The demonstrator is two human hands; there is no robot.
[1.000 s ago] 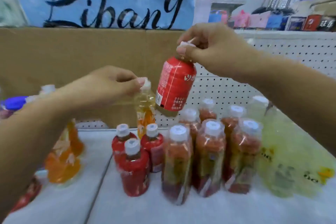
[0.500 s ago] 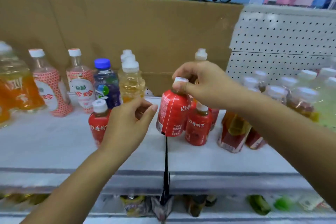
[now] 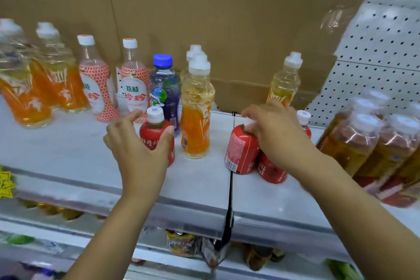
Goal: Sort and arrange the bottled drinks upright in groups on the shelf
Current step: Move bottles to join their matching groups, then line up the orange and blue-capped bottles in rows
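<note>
My right grip [image 3: 277, 134] pinches the white cap of a tilted red bottle [image 3: 242, 152], low on the shelf [image 3: 68, 154] and touching a matching bottle [image 3: 271, 170] at its four o'clock. My left grip [image 3: 138, 150] wraps an upright red bottle [image 3: 156, 134] at nine o'clock.

It was a shop: beyond the red bottles [image 3: 242, 154] gripped by the left hand [image 3: 138, 150] and right hand [image 3: 275, 134], grouped bottled drinks [image 3: 196, 107] lined a display shelf [image 3: 68, 154], pegboard [image 3: 381, 52] backed it to the right, and a price rail [image 3: 91, 188] with a starburst tag [image 3: 5, 185] ran below the grip.
</note>
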